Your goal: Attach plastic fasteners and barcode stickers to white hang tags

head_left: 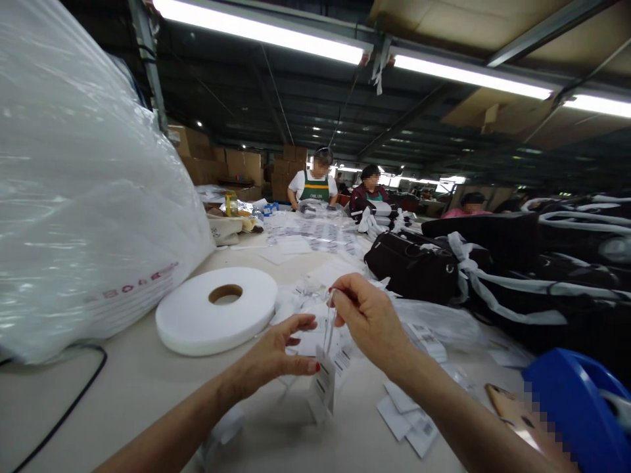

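My right hand [367, 315] pinches a pale string [329, 325] between thumb and fingertips. From that string hang white printed tags [323, 387], dangling just above the table. Beside them is my left hand [280, 348], its thumb and fingers spread apart; the thumb tip is at the edge of the tags, and whether it touches them I cannot tell. Loose white printed tags [407, 417] lie on the table below my right forearm. More papers and clear plastic are spread behind my hands, partly hidden by them.
A white roll of tape [190, 315] lies flat at the left, next to a large plastic-wrapped bundle [98, 184]. Black bags with white ties [414, 266] are piled at the right. A blue object [576, 401] and a phone [517, 414] sit front right. People [315, 184] work across the table.
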Available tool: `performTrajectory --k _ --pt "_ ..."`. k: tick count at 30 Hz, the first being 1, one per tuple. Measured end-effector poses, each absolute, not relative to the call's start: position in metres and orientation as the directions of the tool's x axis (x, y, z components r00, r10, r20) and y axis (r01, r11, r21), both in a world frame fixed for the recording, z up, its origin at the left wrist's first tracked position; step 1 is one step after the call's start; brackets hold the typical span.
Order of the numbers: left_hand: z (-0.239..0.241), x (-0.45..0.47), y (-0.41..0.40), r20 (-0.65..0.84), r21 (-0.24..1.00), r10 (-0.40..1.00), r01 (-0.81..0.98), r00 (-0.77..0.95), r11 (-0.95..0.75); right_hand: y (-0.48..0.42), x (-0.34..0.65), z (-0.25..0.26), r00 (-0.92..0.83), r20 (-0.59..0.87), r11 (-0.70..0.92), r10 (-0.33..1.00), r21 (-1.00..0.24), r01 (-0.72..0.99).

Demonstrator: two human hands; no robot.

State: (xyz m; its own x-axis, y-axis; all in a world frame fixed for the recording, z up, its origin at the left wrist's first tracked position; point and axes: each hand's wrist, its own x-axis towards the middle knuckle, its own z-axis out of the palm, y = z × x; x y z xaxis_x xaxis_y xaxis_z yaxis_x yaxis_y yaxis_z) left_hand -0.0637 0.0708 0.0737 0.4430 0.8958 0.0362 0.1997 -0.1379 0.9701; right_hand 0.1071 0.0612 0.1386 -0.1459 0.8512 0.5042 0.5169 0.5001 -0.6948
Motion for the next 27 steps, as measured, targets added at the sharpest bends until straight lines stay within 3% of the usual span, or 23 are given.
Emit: performTrajectory --k 4,11,19,23,27 --pt "0.067 -0.045 0.057 0.068 0.978 0.890 0.144 0.451 -0.148 0.054 0.105 0.147 -0.136 0.490 0.485 0.861 -0.713 0.507" --pt "0.059 -0.015 0.038 0.216 0.944 0.957 0.209 0.196 -0.255 0.043 0.099 0.158 -0.118 0.480 0.468 0.869 -0.721 0.511" --pt "0.055 -0.004 0.023 0.163 0.950 0.971 0.239 0.174 -0.202 0.039 0.103 0.162 -0.083 0.430 0.427 0.899 -0.816 0.390" --pt "0.051 0.000 0.021 0.151 0.970 0.973 0.165 0.176 -0.181 0.037 0.104 0.165 -0.071 0.396 0.398 0.915 -0.867 0.300" --pt "0.047 0.001 0.024 0.118 0.993 0.960 -0.043 0.252 -0.110 0.037 0.106 0.167 -0.056 0.376 0.378 0.925 -0.893 0.243"
